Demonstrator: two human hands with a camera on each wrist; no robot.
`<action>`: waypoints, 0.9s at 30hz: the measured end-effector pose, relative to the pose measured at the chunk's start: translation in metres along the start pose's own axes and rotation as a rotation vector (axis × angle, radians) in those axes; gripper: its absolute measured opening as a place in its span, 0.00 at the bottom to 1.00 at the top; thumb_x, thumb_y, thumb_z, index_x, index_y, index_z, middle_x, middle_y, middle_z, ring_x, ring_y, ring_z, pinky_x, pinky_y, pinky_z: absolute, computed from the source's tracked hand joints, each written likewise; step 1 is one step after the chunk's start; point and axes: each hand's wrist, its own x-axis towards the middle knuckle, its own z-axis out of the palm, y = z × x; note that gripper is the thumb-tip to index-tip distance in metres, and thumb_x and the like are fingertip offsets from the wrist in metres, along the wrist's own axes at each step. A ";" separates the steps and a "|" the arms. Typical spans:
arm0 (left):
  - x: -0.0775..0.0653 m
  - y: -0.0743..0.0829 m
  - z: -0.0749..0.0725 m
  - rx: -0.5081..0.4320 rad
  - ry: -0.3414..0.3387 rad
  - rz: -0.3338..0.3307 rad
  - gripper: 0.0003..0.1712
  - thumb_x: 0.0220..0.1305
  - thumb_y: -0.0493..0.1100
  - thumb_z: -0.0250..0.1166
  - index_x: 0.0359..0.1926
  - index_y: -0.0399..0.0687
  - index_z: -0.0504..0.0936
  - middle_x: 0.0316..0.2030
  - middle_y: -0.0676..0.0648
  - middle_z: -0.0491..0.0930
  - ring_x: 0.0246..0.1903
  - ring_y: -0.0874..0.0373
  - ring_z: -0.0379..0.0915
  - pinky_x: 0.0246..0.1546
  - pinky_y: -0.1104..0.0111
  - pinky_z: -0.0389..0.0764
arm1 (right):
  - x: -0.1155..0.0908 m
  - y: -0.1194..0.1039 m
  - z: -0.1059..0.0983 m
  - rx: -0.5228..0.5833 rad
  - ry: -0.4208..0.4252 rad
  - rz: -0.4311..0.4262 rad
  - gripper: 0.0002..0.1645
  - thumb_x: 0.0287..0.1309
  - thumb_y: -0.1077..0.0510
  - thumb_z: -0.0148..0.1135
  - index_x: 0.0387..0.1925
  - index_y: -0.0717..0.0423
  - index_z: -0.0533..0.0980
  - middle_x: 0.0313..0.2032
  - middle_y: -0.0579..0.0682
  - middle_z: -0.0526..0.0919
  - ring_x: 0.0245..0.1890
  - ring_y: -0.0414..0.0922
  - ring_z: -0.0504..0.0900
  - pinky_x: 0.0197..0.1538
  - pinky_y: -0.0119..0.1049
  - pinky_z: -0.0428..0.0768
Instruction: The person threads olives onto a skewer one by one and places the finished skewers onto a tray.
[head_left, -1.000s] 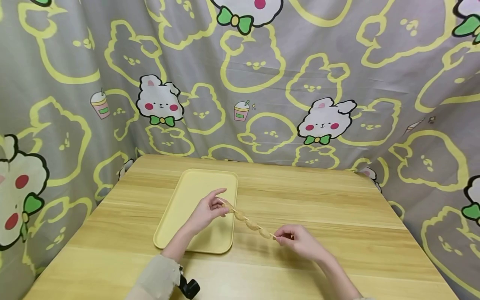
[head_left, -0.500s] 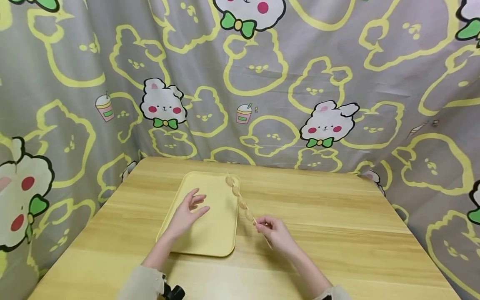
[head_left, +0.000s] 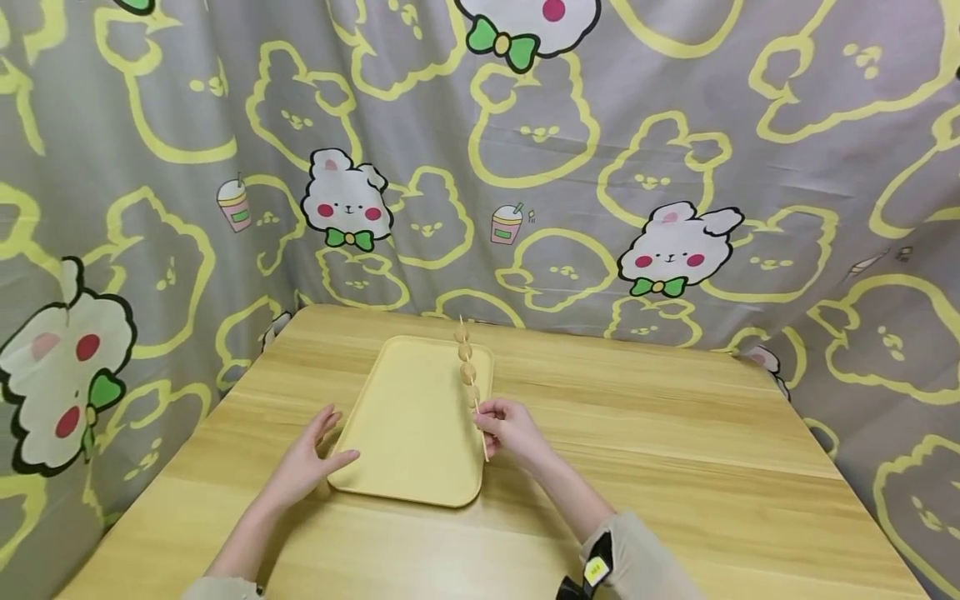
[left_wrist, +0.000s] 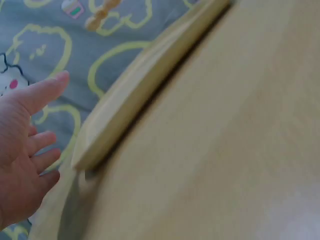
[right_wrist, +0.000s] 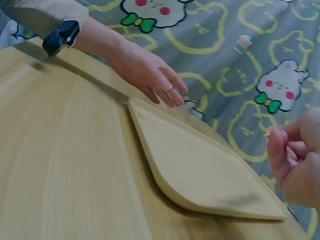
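A thin stick threaded with several round tan pieces, a skewer [head_left: 467, 372], stands tilted over the right side of the yellow tray [head_left: 405, 417]. My right hand [head_left: 512, 429] pinches its lower part between thumb and fingers, and the stick's bare end pokes out below. In the right wrist view only a stub of the stick shows at the fingertips of the right hand [right_wrist: 300, 165]. My left hand [head_left: 303, 462] is held by the tray's near left corner, fingers spread and nothing in them. The left wrist view shows a gap between the left hand [left_wrist: 20, 155] and the tray [left_wrist: 145, 85].
The tray lies on a wooden table [head_left: 637, 467], left of its middle. Behind and beside the table hangs a grey curtain [head_left: 555, 167] with yellow outlines and white rabbit heads. A black wrist camera [head_left: 585, 583] sits at the right sleeve.
My left hand has let go of the skewer's far end and moved left and nearer. The right hand has swung the skewer more upright and left, over the tray.
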 end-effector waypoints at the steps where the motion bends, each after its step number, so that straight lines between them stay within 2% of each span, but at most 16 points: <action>1: -0.002 -0.002 0.000 0.010 -0.012 -0.002 0.53 0.56 0.46 0.67 0.69 0.30 0.42 0.66 0.29 0.51 0.64 0.31 0.44 0.59 0.37 0.49 | 0.003 0.001 0.003 0.012 0.003 0.012 0.09 0.58 0.69 0.54 0.38 0.74 0.69 0.20 0.49 0.70 0.15 0.36 0.67 0.16 0.25 0.70; 4: -0.007 -0.006 0.001 0.030 -0.043 -0.013 0.55 0.54 0.46 0.69 0.69 0.28 0.43 0.66 0.29 0.49 0.64 0.32 0.43 0.61 0.39 0.45 | 0.011 0.006 0.014 0.033 0.002 0.034 0.07 0.59 0.69 0.53 0.37 0.72 0.69 0.19 0.48 0.68 0.15 0.37 0.67 0.17 0.26 0.72; 9: -0.013 -0.009 0.001 0.011 -0.070 -0.026 0.57 0.50 0.44 0.72 0.69 0.28 0.43 0.66 0.28 0.47 0.65 0.31 0.38 0.61 0.39 0.42 | 0.014 0.008 0.042 0.047 -0.001 0.052 0.06 0.59 0.70 0.52 0.36 0.74 0.69 0.18 0.49 0.68 0.14 0.37 0.68 0.17 0.25 0.73; 15: -0.015 -0.009 0.002 -0.032 -0.099 -0.011 0.58 0.48 0.43 0.73 0.69 0.28 0.43 0.67 0.27 0.46 0.65 0.32 0.37 0.61 0.39 0.42 | 0.023 0.026 0.073 0.083 0.059 0.069 0.03 0.57 0.70 0.55 0.30 0.70 0.70 0.17 0.49 0.69 0.13 0.37 0.69 0.17 0.25 0.75; 22: -0.011 -0.007 0.007 -0.084 -0.104 -0.008 0.57 0.49 0.40 0.72 0.68 0.27 0.43 0.67 0.27 0.45 0.66 0.32 0.34 0.61 0.39 0.39 | 0.028 0.032 0.086 0.103 0.134 0.094 0.04 0.55 0.72 0.56 0.27 0.67 0.71 0.15 0.50 0.70 0.11 0.37 0.70 0.18 0.28 0.78; 27: -0.011 -0.008 0.008 -0.109 -0.110 -0.015 0.57 0.49 0.38 0.71 0.68 0.27 0.42 0.67 0.26 0.43 0.66 0.32 0.32 0.62 0.40 0.38 | 0.030 0.039 0.089 0.103 0.142 0.113 0.02 0.55 0.72 0.56 0.29 0.71 0.72 0.14 0.50 0.70 0.10 0.37 0.71 0.20 0.32 0.80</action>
